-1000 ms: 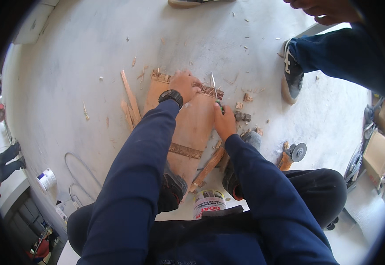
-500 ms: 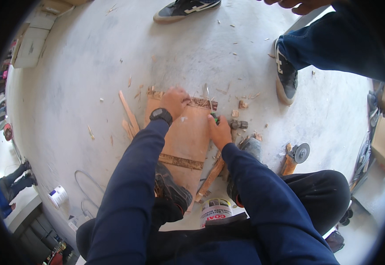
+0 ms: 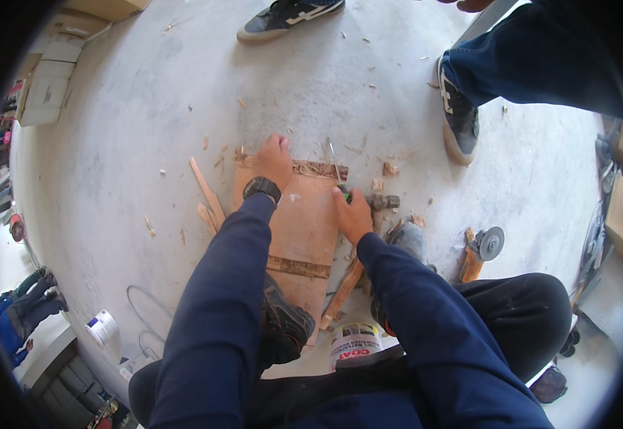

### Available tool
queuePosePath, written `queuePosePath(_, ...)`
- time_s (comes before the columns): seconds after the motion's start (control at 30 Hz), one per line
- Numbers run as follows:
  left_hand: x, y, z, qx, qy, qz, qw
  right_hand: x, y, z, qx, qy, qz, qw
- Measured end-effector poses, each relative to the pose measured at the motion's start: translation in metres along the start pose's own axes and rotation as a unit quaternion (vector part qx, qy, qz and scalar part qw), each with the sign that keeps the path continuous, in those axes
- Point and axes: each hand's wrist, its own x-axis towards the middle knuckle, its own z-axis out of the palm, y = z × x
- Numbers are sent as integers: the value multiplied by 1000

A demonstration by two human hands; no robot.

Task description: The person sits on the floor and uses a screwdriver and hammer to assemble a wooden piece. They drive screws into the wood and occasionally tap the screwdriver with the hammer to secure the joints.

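A flat wooden board point(image 3: 301, 229) lies on the floor before me, with rough, splintered strips across it. Along its far edge runs one such torn strip point(image 3: 315, 169). My left hand point(image 3: 274, 163) is closed over the left part of that edge; whatever its fingers may hold is hidden. In my right hand point(image 3: 354, 214) is a screwdriver point(image 3: 334, 157) with a green and black handle, its metal shaft pointing away from me across the strip's right end. A hammer head point(image 3: 385, 201) shows just right of that hand. My shoe point(image 3: 286, 318) rests on the near part of the board.
Wood splinters point(image 3: 206, 189) and small chips lie around the board. An angle grinder point(image 3: 489, 244) rests on a wood piece at right. Another person's shoes point(image 3: 459, 118) stand beyond. A labelled bucket point(image 3: 354, 344) is close to me, a white tub point(image 3: 103, 329) at left.
My left hand has moved left and away from me, off the middle of the torn strip. The right hand keeps its hold on the screwdriver. The view has shifted slightly.
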Motion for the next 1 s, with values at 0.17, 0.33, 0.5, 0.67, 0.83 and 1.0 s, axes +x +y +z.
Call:
queuePosePath(0.17,-6,6,4,17,-95,182,979,-1,-2,0,16,-7,2,1000)
queuePosePath(0.33,15,13,-2,-135,-109,-114,978,-2,-4,-3,20,5,-1,1000)
queuePosePath(0.5,11,6,-13,56,-8,36,998,-9,-9,0,-7,56,-3,998)
queuePosePath(0.67,-36,30,5,77,-95,140,983,-16,-13,1,32,69,-2,997)
queuePosePath(0.83,-19,47,7,120,-182,22,976,-20,-4,-6,29,40,3,999)
queuePosePath(1.0,-14,43,4,118,-199,78,970,-21,1,-8,35,22,23,999)
